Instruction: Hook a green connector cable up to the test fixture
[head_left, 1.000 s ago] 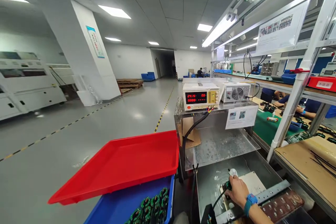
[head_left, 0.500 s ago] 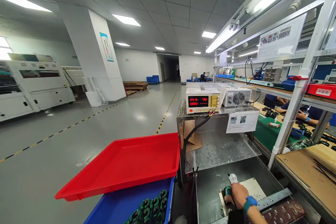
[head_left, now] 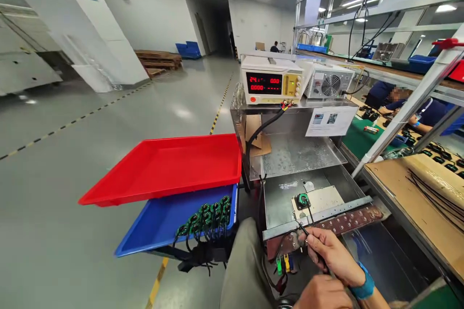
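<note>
Black wire (head_left: 308, 219) runs from the small green part (head_left: 301, 200) on the pale plate (head_left: 322, 199) down to the right hand (head_left: 331, 256), whose fingers (head_left: 314, 240) are pinched closed on the wire's near end. That green part sits just beyond the fingertips, inside the steel tray (head_left: 279, 198). Below, the left hand (head_left: 322, 294) shows only its back; its fingers are hidden. More green parts (head_left: 206, 215) fill the blue bin (head_left: 159, 224), under a red tray (head_left: 170, 166).
</note>
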The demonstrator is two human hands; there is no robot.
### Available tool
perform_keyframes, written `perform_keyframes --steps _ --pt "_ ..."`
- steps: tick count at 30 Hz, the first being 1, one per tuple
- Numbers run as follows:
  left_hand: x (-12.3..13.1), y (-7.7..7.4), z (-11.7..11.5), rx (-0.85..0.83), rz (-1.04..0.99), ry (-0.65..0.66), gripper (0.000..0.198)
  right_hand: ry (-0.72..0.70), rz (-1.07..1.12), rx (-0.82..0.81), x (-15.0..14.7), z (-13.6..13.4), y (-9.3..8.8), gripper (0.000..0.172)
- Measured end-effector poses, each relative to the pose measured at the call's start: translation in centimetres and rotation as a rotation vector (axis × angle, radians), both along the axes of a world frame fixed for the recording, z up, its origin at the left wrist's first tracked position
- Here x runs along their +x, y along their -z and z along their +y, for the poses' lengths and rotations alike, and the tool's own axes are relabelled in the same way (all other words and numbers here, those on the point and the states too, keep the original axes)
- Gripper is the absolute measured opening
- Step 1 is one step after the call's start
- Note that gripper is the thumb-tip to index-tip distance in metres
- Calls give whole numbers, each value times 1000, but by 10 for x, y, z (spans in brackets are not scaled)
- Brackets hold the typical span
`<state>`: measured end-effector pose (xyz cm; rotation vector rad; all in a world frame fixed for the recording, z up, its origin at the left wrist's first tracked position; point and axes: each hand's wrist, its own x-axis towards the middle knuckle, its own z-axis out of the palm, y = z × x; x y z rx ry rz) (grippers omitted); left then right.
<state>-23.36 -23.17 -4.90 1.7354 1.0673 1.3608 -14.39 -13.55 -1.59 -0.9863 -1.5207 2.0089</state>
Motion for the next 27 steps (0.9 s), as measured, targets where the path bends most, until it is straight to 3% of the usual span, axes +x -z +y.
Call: perform_keyframes --steps 2,4,6,7,8,12,15,18,21,23,25,27 --pt "-15 6 3 -36 -13 -93 31 59 7 -24 9 -10 7 59" --pt "-31 9 8 -124 -61 -290 28 93 -4 -54 14 -21 13 60" --pt "-46 8 14 -296 -198 -471 30 81 -20 -62 15 -32 19 60" --pt "-51 6 17 -397 -296 -500 35 67 -23 -53 14 -37 21 60" --pt "-56 4 19 -493 -402 -477 40 47 -21 -43 12 -42 23 60" --pt "-65 -3 13 -710 -709 -187 45 -7 3 -25 10 -54 30 56" --pt "-70 0 0 -812 -866 -68 42 65 14 -32 13 -61 36 50" --pt "-76 7 -10 -891 -990 -7 39 163 -89 103 15 -72 44 40" --pt "-78 14 -16 -954 -1091 5 37 184 -234 306 14 -82 50 35" --pt "-76 18 -19 -997 -1169 -22 38 181 -264 332 10 -88 52 37" --pt "-71 23 -21 -989 -1189 -118 41 196 -265 296 5 -93 55 39" --pt "-64 29 -23 -899 -1043 -281 40 210 -266 238 -1 -98 57 41"
